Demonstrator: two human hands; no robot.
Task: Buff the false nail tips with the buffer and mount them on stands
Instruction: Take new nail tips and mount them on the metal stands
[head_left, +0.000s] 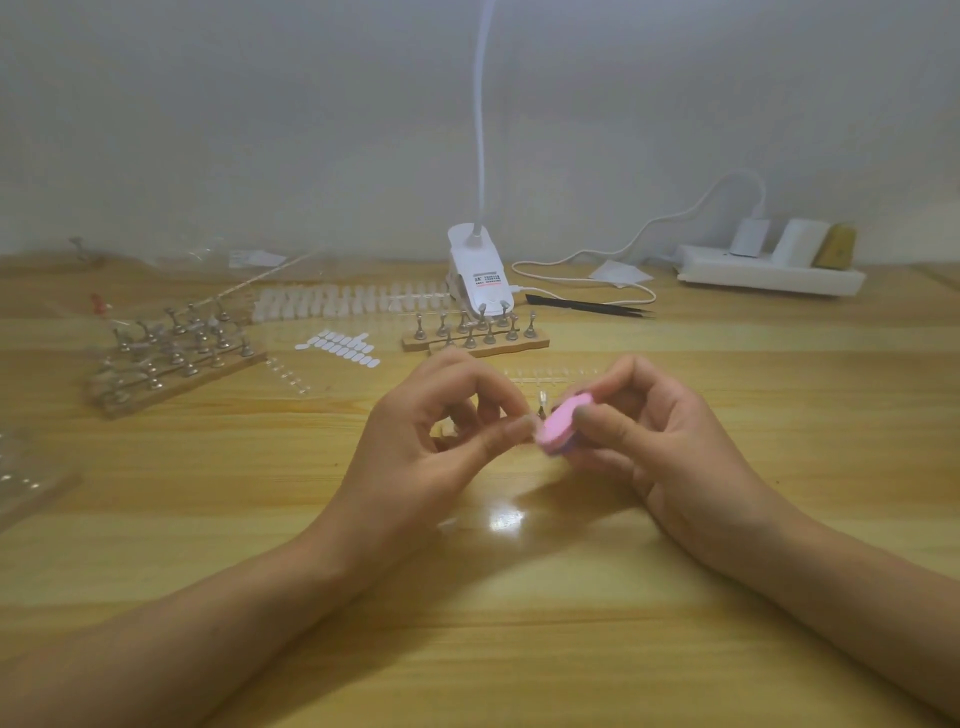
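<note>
My right hand grips a small pink buffer block between thumb and fingers. My left hand pinches a clear false nail tip against the buffer's edge; the tip is mostly hidden by my fingertips. Both hands hover over the wooden table. Behind them a wooden base with empty metal stands sits in the middle. A second set of stands at the left carries some tips. Rows of loose nail tips lie along the back.
A white clip lamp stands behind the middle stands, its cable running to a white power strip at the back right. Black tweezers lie beside the lamp. White adhesive tabs and clear plastic packaging lie to the left.
</note>
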